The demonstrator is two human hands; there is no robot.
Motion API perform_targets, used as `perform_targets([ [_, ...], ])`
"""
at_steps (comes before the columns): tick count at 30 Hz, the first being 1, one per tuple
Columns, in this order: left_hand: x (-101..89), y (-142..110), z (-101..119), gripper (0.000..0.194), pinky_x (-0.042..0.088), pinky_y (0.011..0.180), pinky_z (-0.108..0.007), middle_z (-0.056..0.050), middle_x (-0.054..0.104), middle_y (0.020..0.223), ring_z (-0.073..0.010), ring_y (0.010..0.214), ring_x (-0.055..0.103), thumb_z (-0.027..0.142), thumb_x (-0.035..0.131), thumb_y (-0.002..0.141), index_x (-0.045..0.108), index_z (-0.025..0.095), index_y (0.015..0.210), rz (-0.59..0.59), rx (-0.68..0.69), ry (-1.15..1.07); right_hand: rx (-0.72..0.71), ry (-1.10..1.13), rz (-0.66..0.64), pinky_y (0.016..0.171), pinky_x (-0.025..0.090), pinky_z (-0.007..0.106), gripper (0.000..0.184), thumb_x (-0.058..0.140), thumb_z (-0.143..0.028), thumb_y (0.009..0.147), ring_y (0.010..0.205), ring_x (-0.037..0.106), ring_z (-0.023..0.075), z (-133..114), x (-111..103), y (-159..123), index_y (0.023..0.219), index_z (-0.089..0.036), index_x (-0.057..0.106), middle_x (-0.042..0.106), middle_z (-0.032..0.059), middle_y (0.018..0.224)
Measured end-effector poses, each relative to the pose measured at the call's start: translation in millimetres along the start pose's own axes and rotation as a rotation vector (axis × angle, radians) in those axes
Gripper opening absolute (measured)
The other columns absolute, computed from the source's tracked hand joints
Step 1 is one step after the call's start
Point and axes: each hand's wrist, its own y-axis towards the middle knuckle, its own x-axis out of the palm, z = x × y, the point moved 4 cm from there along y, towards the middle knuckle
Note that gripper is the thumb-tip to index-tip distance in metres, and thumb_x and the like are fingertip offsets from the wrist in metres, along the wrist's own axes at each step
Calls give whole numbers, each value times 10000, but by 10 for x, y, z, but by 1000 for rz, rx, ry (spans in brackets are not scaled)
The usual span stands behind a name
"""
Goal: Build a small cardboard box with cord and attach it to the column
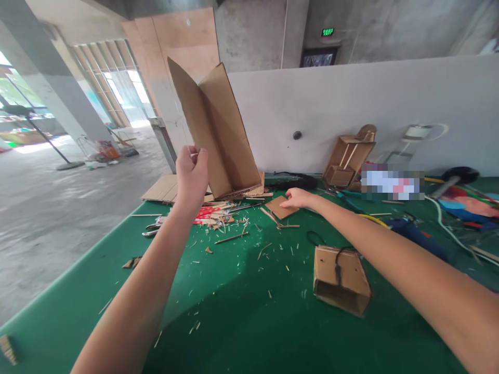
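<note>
My left hand is closed on the left edge of a large folded cardboard sheet, which stands tilted at the back of the green table. The sheet's crease runs down its middle and its lower end is close to the table. Farther right, my right hand pinches the upper right corner of a small cardboard square near the tabletop. Thin wooden sticks lie just below that square. A small open cardboard box with a black cord on it sits nearer, below my right forearm.
Shavings and scraps are scattered over the green table. Red-and-white wrappers and sticks lie left of centre. A cardboard model leans at the white wall. Cables and tools crowd the right side. The table's left edge borders the concrete floor.
</note>
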Motion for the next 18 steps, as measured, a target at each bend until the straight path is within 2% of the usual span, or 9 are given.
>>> perform_targets([
  [3,14,-4,-21,149,279,448,-188,53,407,574,-85,498,431,231,582,857,470,212,761,-13,8,-4,-46,79,-82,850,521,427,372,573,-361,905,1028,603,221,-60,77,-54,1219,-161,559,584,84,1216],
  [5,22,-11,-27,133,277,443,-189,55,401,571,-84,485,422,223,569,860,473,214,767,-24,8,-4,-71,140,-97,850,521,433,372,577,-365,902,1029,602,221,-101,33,-89,1215,-163,562,583,81,1213],
  [8,31,-21,-13,120,279,437,-191,55,400,571,-82,467,403,205,535,869,471,215,768,-46,23,9,-110,240,-63,832,528,392,359,556,-337,917,1000,614,202,-140,-208,-155,1227,-157,551,595,97,1206],
  [11,28,-19,3,132,277,432,-194,47,424,574,-88,478,423,201,530,868,460,215,757,-42,26,34,-161,314,-20,777,508,260,386,433,-247,963,967,628,163,-95,-538,-275,1326,-121,462,596,153,1260],
  [13,20,-13,6,142,271,427,-197,43,430,573,-92,486,434,196,530,867,450,215,751,-23,20,41,-199,324,-56,748,492,242,413,427,-238,953,955,633,148,-26,-665,-394,1350,-122,438,600,157,1271],
  [15,16,-9,7,148,270,424,-198,40,430,577,-94,491,435,197,528,871,445,215,750,-16,19,38,-229,292,-159,707,496,241,399,503,-248,901,897,652,150,44,-643,-538,1286,-141,516,654,127,1197],
  [18,20,-6,4,158,274,423,-196,42,416,577,-90,492,424,203,537,876,448,214,745,-28,14,6,-272,172,-314,667,504,252,307,666,-286,751,780,667,171,106,-405,-752,1037,-176,685,731,62,957],
])
